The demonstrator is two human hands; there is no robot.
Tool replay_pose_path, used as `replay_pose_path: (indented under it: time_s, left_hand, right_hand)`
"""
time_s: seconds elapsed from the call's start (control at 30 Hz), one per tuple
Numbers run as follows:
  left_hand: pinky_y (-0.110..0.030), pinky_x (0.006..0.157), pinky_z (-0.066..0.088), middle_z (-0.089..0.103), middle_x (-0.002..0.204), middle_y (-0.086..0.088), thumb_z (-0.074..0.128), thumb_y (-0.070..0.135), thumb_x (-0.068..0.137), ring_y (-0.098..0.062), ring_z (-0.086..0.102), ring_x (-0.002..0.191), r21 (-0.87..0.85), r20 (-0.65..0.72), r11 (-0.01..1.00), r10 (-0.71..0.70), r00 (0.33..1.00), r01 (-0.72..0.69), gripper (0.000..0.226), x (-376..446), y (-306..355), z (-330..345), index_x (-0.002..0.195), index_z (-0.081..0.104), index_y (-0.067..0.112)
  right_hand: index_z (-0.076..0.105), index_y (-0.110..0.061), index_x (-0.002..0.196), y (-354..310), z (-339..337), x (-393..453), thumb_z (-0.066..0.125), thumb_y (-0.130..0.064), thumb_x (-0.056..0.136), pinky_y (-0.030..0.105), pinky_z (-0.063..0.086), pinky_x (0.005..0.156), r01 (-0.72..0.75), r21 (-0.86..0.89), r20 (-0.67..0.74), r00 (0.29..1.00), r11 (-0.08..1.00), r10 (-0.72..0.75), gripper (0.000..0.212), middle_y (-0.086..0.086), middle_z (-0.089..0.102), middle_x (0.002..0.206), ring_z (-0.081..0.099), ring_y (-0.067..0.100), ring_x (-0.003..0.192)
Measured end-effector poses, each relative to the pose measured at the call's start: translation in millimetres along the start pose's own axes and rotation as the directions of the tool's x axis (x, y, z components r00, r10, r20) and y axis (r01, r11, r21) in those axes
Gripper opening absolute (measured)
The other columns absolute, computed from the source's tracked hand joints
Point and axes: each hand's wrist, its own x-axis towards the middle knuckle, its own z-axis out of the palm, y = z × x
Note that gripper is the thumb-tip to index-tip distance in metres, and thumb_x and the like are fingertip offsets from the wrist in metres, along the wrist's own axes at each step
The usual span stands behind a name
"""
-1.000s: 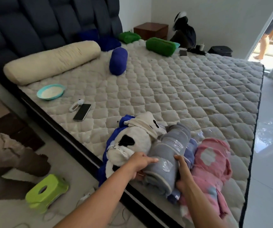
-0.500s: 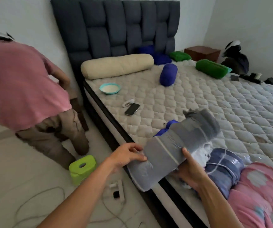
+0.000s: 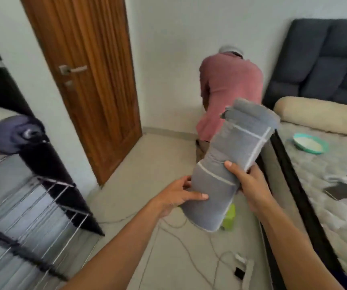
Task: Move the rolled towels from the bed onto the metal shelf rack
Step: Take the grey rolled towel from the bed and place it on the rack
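Hands both closed on the grey rolled towel, carried in the air off the bed: my left hand cups its lower end, my right hand wraps the middle. Metal shelf rack sits left of the towel, below it. I'd keep it level, lower it flat onto the wires. Beyond the towel, another person crouches.
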Motion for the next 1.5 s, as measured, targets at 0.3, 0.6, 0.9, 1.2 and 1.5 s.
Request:
replay_pose_path:
  time_s: [0.3,0.6,0.9,1.2,1.5]
  left_hand:
    - [-0.039,0.098,0.049,0.059,0.131,0.002,0.078,0.015,0.075,-0.021,0.055,0.122,-0.225,-0.449,0.968,-0.002,0.893,-0.112,0.053,-62.8,-20.3,-176.4,0.118,0.057,0.037]
    - [-0.025,0.068,0.058,0.074,0.101,0.003,0.063,0.002,0.083,-0.012,0.072,0.087,-0.418,-0.760,0.809,-0.063,0.647,-0.413,0.036,-108.0,-28.6,-260.3,0.114,0.062,0.020]
    - [-0.037,0.079,0.057,0.070,0.117,-0.004,0.075,0.025,0.072,-0.024,0.067,0.104,-0.369,-0.900,0.741,-0.134,0.415,-0.561,0.055,-142.0,-44.0,-354.3,0.125,0.061,0.016]
    - [-0.042,0.089,0.057,0.072,0.111,-0.002,0.070,0.035,0.082,-0.019,0.069,0.103,-0.254,-0.963,0.805,-0.162,0.214,-0.536,0.041,-168.8,-63.4,-420.5,0.119,0.063,0.017]
    - [-0.041,0.092,0.057,0.063,0.127,-0.011,0.077,0.022,0.077,-0.024,0.067,0.110,-0.245,-0.954,0.829,-0.113,0.278,-0.503,0.075,-163.4,-66.1,-428.9,0.143,0.043,0.023]
  right_hand:
    - [0.046,-0.021,0.134,-14.5,225.9,69.9,0.077,-0.047,0.057,0.027,0.051,0.083,0.191,-0.044,0.594,0.794,0.981,-0.128,0.087,-0.008,0.062,0.122,0.061,0.006,0.107]
    - [0.031,-0.036,0.135,-29.1,390.0,88.0,0.078,-0.027,0.076,0.018,0.050,0.082,0.378,0.044,0.890,0.405,0.925,-0.208,0.076,-0.018,0.052,0.118,0.056,0.001,0.103]
    - [0.023,-0.026,0.146,-22.3,530.3,77.4,0.071,-0.040,0.081,0.029,0.045,0.095,0.460,0.046,0.918,0.332,0.887,-0.219,0.082,-0.007,0.046,0.135,0.049,0.013,0.117]
    - [0.028,-0.021,0.143,-13.3,633.2,56.0,0.067,-0.043,0.083,0.036,0.045,0.094,0.433,-0.051,0.920,0.372,0.900,-0.126,0.075,0.006,0.051,0.136,0.053,0.025,0.118]
    - [0.027,-0.015,0.149,-3.8,656.4,62.0,0.064,-0.037,0.085,0.037,0.041,0.104,0.578,-0.226,0.953,0.300,0.784,0.054,0.077,0.014,0.043,0.146,0.047,0.031,0.129]
